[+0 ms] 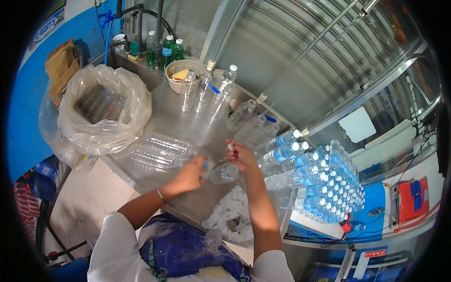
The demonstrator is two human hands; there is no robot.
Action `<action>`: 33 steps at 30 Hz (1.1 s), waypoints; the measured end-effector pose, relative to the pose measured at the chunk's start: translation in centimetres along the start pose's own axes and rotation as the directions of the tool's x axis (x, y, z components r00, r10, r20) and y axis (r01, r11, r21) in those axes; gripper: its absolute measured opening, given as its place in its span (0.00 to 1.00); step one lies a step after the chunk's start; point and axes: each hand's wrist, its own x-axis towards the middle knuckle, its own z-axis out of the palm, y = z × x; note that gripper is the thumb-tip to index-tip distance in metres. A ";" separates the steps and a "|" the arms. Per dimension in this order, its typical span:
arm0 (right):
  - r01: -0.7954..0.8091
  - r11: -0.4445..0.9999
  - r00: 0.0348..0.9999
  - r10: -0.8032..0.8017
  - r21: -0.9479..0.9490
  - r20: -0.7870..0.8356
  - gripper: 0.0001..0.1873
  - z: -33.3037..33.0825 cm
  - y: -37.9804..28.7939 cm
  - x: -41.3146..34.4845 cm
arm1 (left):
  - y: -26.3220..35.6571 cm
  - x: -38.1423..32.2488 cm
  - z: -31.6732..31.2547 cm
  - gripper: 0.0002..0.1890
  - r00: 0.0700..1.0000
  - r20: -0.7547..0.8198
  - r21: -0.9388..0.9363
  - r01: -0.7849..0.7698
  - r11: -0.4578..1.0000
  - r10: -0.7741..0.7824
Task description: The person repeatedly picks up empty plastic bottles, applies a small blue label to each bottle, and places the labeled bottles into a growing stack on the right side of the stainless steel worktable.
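Note:
My right hand (243, 157) holds a small white bottle cap (230, 147) between thumb and fingers. My left hand (190, 174) is curled and blurred, with a bit of blue (205, 164) at its fingertips; what it grips is unclear. Between the two hands a clear plastic bottle (225, 173) is seen from above, close to my right wrist. Several clear bottles (158, 151) lie on their sides left of my left hand, on the steel counter (169, 120). Below my hands is a heap of loose white caps (229, 215), partly hidden by my right forearm.
Uncapped bottles (241, 116) and others (202, 93) stand along the back, near valves with blue levers (213, 89). Many capped, blue-labelled bottles (317, 176) crowd the right. A plastic-lined container (105, 109) is left; a tub (185, 70) and green-liquid bottles (167, 53) stand behind.

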 end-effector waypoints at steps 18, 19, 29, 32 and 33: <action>0.554 -0.303 0.384 -0.734 -0.776 0.560 0.20 6.1 3.3 -12.3 | -0.5 10.6 0.0 0.32 0.995 -0.051 -0.365 -0.101 0.925 0.089; 0.523 -0.332 0.371 -0.741 -0.785 0.560 0.20 6.0 3.7 -11.9 | -0.5 10.6 0.8 0.32 0.993 -0.071 -0.373 -0.113 0.921 0.093; 0.623 0.046 0.341 -0.914 -0.781 0.218 0.34 4.6 0.7 -9.6 | -1.2 8.4 0.0 0.37 0.975 -0.161 -0.319 -0.197 0.927 0.152; 0.482 0.011 0.411 -0.886 -0.876 0.215 0.41 4.3 -0.9 -5.9 | -0.5 5.3 -0.5 0.39 0.977 0.056 -0.287 -0.183 0.940 0.207; 0.419 -0.043 0.465 -0.848 -0.907 0.255 0.43 4.3 -1.2 -5.0 | -0.1 4.4 0.0 0.40 0.954 0.092 -0.318 -0.245 0.916 0.287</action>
